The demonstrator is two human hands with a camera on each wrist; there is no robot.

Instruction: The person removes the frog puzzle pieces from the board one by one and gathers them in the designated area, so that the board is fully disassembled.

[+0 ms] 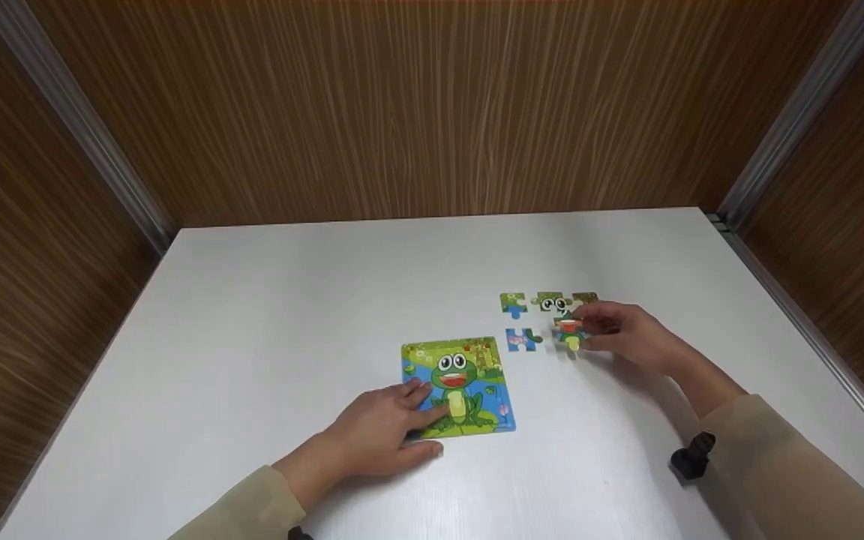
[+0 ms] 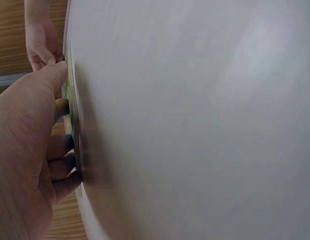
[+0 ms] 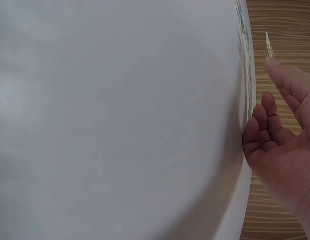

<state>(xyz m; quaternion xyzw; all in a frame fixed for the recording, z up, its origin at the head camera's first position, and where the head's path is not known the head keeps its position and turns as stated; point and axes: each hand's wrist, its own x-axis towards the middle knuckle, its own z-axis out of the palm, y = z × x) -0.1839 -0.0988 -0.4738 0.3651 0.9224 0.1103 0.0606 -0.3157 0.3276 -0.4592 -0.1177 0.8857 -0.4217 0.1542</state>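
I'm watching the right hand [image 1: 627, 337] pinch a puzzle piece [image 1: 570, 328] beside loose pieces [image 1: 515, 340]; the right wrist view alone is showing it edge-on, lifted. Its long axis is running near to far, printed belly pointing nearward. The left hand [image 1: 379, 431] is resting extended fingers on the frog board [image 1: 469, 386].

White, flat-topped counter [image 1: 289, 292]; surface carries a soft sheen. Lying flat near its middle: one thin, square green-and-blue board with a printed frog [image 1: 469, 382]. Beyond the board and to its right, loose jigsaw pieces: one green-and-blue piece [image 1: 511, 301], one piece printed with two round eyes [image 1: 552, 301], one brown-and-green piece [image 1: 586, 297], partly hidden; nearer, one blue-and-pink piece [image 1: 520, 340], just apart from the board.
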